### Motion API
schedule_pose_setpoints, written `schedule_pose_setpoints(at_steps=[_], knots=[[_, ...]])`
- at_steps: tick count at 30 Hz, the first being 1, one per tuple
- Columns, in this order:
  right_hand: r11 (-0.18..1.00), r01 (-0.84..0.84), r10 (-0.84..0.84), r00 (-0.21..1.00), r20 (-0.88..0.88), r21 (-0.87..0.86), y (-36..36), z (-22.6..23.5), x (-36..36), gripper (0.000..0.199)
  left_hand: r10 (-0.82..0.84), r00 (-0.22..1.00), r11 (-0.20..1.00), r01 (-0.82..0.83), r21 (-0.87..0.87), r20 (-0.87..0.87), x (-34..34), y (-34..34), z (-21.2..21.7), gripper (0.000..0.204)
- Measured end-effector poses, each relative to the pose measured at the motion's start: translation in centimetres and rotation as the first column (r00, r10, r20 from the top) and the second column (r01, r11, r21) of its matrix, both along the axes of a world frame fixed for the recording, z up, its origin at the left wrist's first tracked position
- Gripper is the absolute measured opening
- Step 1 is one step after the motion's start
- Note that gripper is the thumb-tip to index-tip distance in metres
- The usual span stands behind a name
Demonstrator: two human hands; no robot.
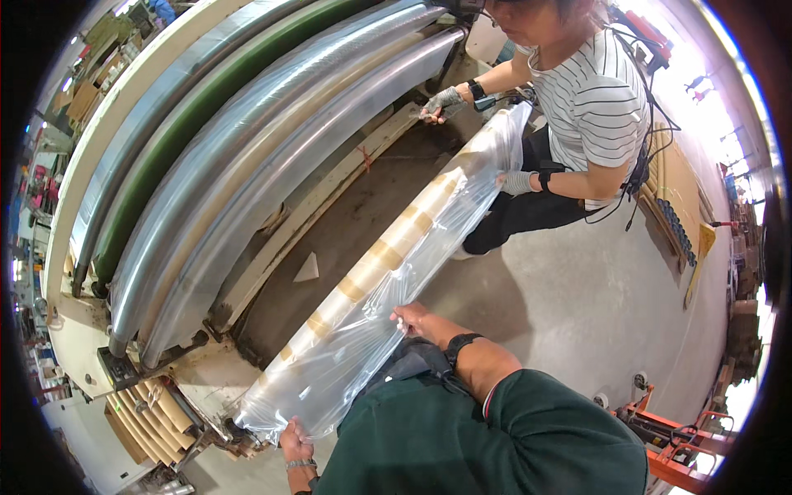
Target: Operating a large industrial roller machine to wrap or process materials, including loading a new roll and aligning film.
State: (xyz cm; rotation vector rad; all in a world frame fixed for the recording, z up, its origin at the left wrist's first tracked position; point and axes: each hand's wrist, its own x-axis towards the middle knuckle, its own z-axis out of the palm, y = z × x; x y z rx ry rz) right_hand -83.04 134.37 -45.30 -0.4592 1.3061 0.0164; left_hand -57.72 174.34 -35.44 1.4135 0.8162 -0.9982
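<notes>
**Head view: two people carrying a film-wrapped tube beside a roller machine**

Head view, looking down. The long cardboard tube (388, 256), banded tan and pale, lies inside a loose sleeve of clear plastic film (363, 330) and spans diagonally from lower left to upper right, held off the concrete floor (569, 297).

Left hand (294, 441): at the lower end of the sleeve, fingers closed on the gathered film. Probably grips there because the bunched end gives purchase and keeps the tube from sliding out.

Right hand (412, 318): on the side of the sleeve, part-way up, fingers pinching a fold of film against the tube. Judged to be steadying the load and taking up slack.

A co-worker in a striped shirt (594, 99) is at the far end. One gloved hand (516, 181) holds the film there; the other gloved hand (441, 103) rests near the machine frame. I cannot tell what it holds.

Surroundings: just left of the tube, a large machine with long parallel rollers (247, 140), silver and green, wrapped in film. More cardboard tubes (153, 417) are stacked at the lower left. An orange pallet truck (676, 445) stands at the lower right, well apart.

Obstructions: the machine base runs close along the tube's left side, leaving little room there. The wearer's green shirt (495, 437) hides the floor below.
</notes>
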Motion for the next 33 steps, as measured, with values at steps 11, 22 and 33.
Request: schedule_pose_setpoints(at_steps=[11,22,33], knots=[[0.960,-0.050,0.108,0.974,0.199,-0.277,-0.4,6.1,-1.5,0.032,-0.014,0.972,0.994,0.039,-0.105,0.234,-1.1,-1.2,6.1,0.011],[0.957,-0.070,0.104,0.989,0.106,-0.280,-2.8,10.2,-2.1,0.026,0.109,0.970,0.986,-0.078,-0.147,0.216,-4.3,-1.3,7.3,0.006],[0.973,0.083,-0.063,0.993,0.098,-0.217,-2.5,10.6,-4.3,0.024,0.147,0.973,0.989,-0.146,-0.018,0.177,-7.1,-3.1,10.2,0.007]])
